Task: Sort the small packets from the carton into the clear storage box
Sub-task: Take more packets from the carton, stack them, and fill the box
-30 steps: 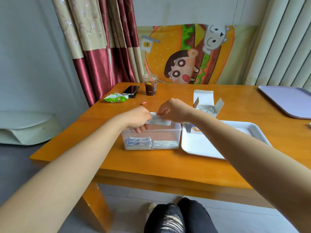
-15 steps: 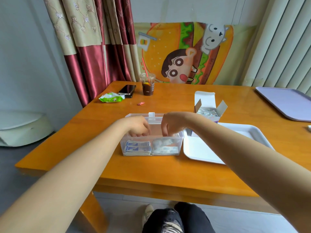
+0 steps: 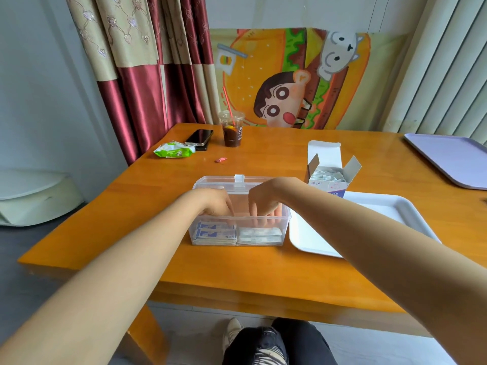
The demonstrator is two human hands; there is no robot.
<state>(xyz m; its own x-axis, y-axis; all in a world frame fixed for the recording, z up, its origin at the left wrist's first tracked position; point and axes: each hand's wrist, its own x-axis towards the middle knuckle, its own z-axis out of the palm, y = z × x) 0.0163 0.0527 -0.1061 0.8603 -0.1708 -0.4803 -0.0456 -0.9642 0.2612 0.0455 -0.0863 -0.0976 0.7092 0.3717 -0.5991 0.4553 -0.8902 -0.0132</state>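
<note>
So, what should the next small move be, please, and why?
Probably lift the right hand out and reach to the open white cardboard carton: its fingers rest on white packets already lying in the clear plastic box, and the carton holds more.

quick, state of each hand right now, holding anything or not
Left hand: inside the clear plastic storage box, grip cannot be told.
Right hand: open, touching the white packets.
</note>
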